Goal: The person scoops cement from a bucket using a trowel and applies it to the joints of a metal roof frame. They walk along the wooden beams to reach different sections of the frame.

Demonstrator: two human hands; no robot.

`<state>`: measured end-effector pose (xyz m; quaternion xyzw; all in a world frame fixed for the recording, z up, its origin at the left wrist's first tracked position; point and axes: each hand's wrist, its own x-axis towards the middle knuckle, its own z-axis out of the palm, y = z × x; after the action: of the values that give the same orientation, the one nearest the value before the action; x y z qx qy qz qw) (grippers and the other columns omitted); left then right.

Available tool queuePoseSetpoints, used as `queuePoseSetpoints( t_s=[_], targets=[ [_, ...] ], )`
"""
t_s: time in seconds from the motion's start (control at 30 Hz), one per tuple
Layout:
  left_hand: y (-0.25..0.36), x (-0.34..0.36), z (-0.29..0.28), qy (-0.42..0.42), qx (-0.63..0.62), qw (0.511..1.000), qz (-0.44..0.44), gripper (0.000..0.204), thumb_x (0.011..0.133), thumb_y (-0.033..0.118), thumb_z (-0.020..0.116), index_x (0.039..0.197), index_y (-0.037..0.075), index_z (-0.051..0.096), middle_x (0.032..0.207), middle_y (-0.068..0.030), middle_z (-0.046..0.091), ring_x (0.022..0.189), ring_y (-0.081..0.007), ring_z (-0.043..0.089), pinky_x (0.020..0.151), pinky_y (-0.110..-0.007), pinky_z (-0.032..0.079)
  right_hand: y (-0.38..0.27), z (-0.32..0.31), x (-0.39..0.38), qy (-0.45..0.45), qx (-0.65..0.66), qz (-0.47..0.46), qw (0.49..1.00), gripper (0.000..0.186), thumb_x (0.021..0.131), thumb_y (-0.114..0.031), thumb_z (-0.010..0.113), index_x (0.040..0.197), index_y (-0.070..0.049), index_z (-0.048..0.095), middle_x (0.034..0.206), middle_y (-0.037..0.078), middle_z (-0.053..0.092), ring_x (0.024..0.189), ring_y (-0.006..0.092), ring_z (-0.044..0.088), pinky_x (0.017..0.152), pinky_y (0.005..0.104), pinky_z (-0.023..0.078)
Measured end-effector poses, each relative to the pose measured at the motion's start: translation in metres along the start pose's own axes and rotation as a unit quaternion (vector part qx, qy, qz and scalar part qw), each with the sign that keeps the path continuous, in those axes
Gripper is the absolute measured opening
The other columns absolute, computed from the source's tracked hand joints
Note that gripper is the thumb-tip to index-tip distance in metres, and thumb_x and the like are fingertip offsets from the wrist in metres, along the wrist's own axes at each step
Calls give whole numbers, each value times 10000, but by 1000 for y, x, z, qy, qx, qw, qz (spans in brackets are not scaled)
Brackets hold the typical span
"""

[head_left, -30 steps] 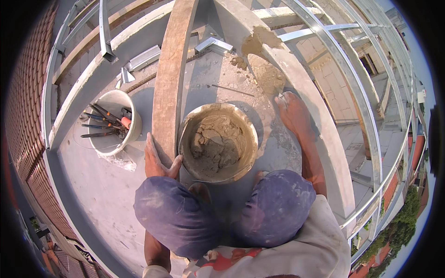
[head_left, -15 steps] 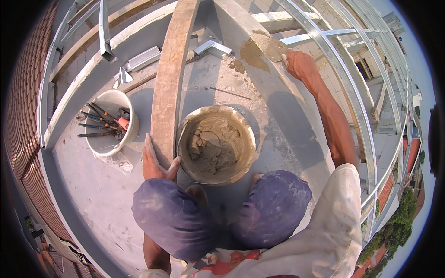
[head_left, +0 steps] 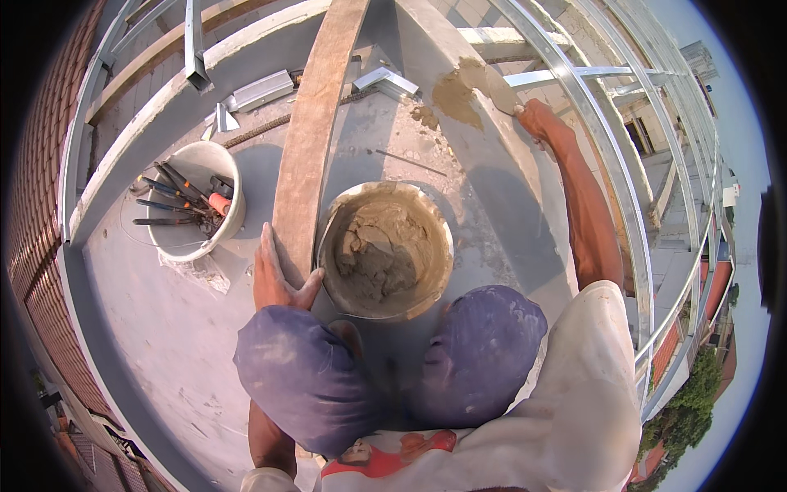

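My left hand (head_left: 279,277) grips the near end of a long wooden board (head_left: 316,123), fingers along its left edge and thumb on the right. At the far right my right arm is stretched out, and my right hand (head_left: 541,123) is closed round the handle of a trowel (head_left: 501,97). Its blade lies against the top edge of a low grey wall (head_left: 516,176), beside a patch of wet mortar (head_left: 457,97). Between the board and my right knee stands a bucket (head_left: 447,246) of grey-brown mortar (head_left: 381,250).
Left of the board, a white bucket (head_left: 236,217) holds pliers and other hand tools (head_left: 184,201). Metal channel offcuts (head_left: 261,90) and a thin rod (head_left: 410,162) lie on the floor. Metal framing (head_left: 586,90) rises beyond the wall on the right. Roof tiles (head_left: 49,246) border the left.
My right hand has shifted slightly right and nearer along the wall edge, and more of the trowel blade shows. My left hand keeps its hold on the board. The view has shifted a little.
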<state>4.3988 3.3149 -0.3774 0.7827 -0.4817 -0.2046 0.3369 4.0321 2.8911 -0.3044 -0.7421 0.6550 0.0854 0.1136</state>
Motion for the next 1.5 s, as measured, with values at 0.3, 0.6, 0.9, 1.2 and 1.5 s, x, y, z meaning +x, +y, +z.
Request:
queuePoseSetpoints(
  t_s=[0.3,0.6,0.9,1.2,1.5],
  targets=[
    [-3,-3,-9,-26,-5,999,-31,1181,724,242,919,1640,100,186,1528,-232,432,1416,-409,450,1169,-459,415,54,12,-125,-44,195,96,975,402,1035,-379,556,863,-17,575,623,47,498,440,178,505,361,387,431],
    [-23,-6,-30,-58,-104,993,2,1091,787,294,891,1619,26,237,1578,-258,383,1488,-393,372,1234,-447,329,-31,53,-278,-60,401,-63,912,208,972,-257,689,936,-88,574,703,-35,516,501,65,465,446,248,385],
    [-2,-6,-58,-34,-182,982,-33,694,913,239,794,1485,-16,495,1479,-206,549,1427,-335,486,1204,-476,367,-67,23,-281,-159,434,-68,884,364,910,-196,753,1207,-23,631,822,49,656,632,104,595,590,270,483],
    [90,89,-54,-256,-96,959,79,588,936,248,765,1427,-5,565,1410,-198,615,1334,-352,584,1143,-488,441,-27,119,-293,-184,524,-71,829,223,920,-134,767,1109,-32,708,934,54,711,844,151,664,792,329,521],
    [128,136,45,-454,288,823,186,950,953,301,715,1631,12,116,1642,-250,262,1514,-427,303,1259,-485,298,26,143,-308,-204,549,38,810,230,929,-173,775,1092,-29,700,936,79,710,841,157,662,772,335,527]
  ],
)
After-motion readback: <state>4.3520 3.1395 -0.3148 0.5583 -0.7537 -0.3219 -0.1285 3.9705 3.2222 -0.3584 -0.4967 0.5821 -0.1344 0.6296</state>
